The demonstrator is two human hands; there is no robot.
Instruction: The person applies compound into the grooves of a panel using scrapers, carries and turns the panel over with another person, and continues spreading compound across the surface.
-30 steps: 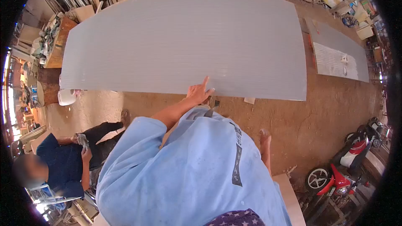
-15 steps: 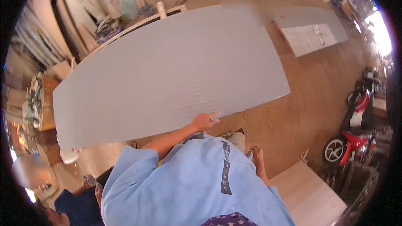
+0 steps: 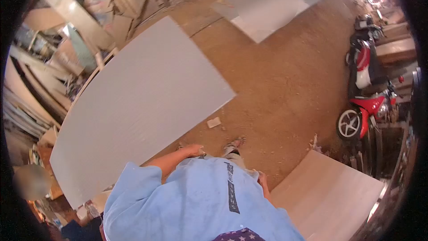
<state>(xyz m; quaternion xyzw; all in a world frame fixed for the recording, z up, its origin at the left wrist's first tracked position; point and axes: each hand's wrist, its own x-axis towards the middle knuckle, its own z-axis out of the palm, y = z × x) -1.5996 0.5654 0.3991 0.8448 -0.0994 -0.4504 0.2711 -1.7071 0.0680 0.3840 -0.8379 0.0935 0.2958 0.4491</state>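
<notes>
My left hand (image 3: 194,150) hangs in front of the light blue shirt (image 3: 196,196), close to the near edge of a large grey panel (image 3: 138,93). Its fingers look loosely stretched, and I see nothing in them. At my other side, my right hand (image 3: 263,181) is partly covered by the shirt. Its fingers seem curled beside something pale at my waist, too small to make out. The panel's surface is flat and faintly streaked.
A second panel (image 3: 236,15) with a pale sheet lies farther off on the brown floor (image 3: 285,80). A red motorcycle (image 3: 368,102) stands at right. A light board (image 3: 325,196) lies near right. A small offcut (image 3: 214,122) is on the floor. Planks (image 3: 67,11) lean at left.
My view has turned right, so the grey panel now sits farther left. My left hand has come off the panel's edge to in front of my body. The person at lower left is mostly out of view.
</notes>
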